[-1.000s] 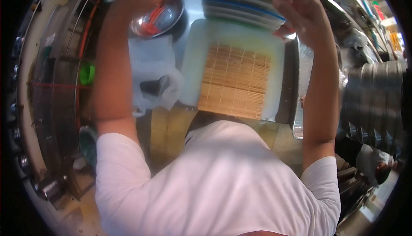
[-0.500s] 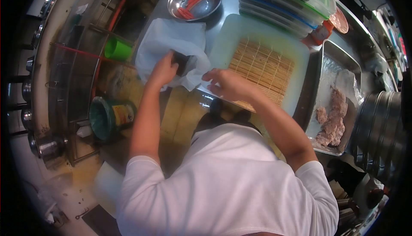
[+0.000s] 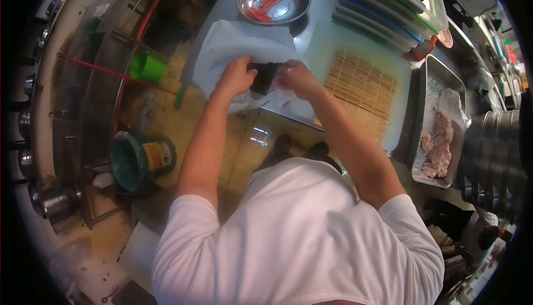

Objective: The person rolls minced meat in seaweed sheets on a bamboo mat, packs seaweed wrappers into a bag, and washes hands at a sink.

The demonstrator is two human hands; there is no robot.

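Left hand (image 3: 237, 76) and right hand (image 3: 297, 78) pinch a dark sheet (image 3: 263, 78) between them, grip nearly closed — grasped, it seems, but not yet clear of the white bag (image 3: 244, 37) beneath — the bamboo mat (image 3: 362, 95) lying right of the grip.

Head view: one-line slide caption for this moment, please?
Left hand and right hand at a dark sheet by a white bag, beside a bamboo mat.
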